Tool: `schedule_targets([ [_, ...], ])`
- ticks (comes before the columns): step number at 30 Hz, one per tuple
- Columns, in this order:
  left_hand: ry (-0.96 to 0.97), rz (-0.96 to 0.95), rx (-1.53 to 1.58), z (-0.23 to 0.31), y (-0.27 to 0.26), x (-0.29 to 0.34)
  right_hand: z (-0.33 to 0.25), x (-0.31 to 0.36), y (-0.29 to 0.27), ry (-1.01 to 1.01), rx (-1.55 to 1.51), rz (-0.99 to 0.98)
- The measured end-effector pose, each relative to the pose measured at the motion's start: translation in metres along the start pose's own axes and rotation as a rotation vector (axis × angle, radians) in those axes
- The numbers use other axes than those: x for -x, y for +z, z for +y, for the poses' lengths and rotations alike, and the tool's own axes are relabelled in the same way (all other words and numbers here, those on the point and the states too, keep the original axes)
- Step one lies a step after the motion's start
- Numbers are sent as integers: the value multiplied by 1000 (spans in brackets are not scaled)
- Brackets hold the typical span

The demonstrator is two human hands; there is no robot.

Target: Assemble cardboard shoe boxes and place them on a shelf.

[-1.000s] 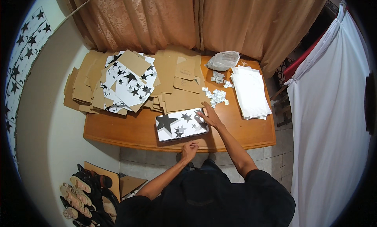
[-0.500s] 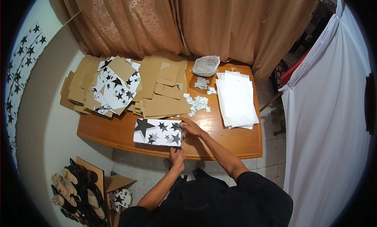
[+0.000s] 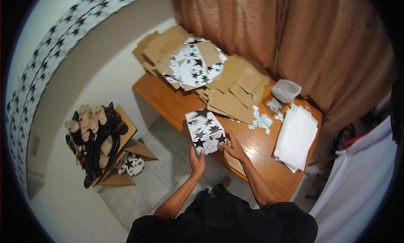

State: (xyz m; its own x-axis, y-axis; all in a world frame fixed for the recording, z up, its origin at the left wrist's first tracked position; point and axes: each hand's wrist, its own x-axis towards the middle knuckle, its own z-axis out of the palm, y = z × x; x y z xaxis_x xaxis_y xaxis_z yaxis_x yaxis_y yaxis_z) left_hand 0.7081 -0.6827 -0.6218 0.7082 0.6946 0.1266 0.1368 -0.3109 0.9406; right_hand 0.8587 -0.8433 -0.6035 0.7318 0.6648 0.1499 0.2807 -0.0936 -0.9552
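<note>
I hold a white box with black stars over the near edge of the wooden table. My left hand grips it from below at its near corner. My right hand holds its right side, fingers against the panel. The box is tilted, lifted off the tabletop. Behind it lie flat brown cardboard sheets and more star-printed flat pieces.
A stack of white sheets lies at the right of the table, small white-and-black paper bits beside it, a clear plastic bag behind. A cardboard box with shoes stands on the tiled floor at left. Brown curtains hang behind.
The star-printed box has been lifted off the table toward me, with my left hand now under it. The view has swung left and tilted.
</note>
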Motion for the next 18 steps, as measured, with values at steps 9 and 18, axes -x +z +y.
schedule_targets([
  [9, 69, 229, -46, 39, -109, 48, -112, 13, 78, -132, -4, -98],
  [18, 186, 512, -55, 118, -268, 121, -263, 50, 180, -428, -27, -242],
])
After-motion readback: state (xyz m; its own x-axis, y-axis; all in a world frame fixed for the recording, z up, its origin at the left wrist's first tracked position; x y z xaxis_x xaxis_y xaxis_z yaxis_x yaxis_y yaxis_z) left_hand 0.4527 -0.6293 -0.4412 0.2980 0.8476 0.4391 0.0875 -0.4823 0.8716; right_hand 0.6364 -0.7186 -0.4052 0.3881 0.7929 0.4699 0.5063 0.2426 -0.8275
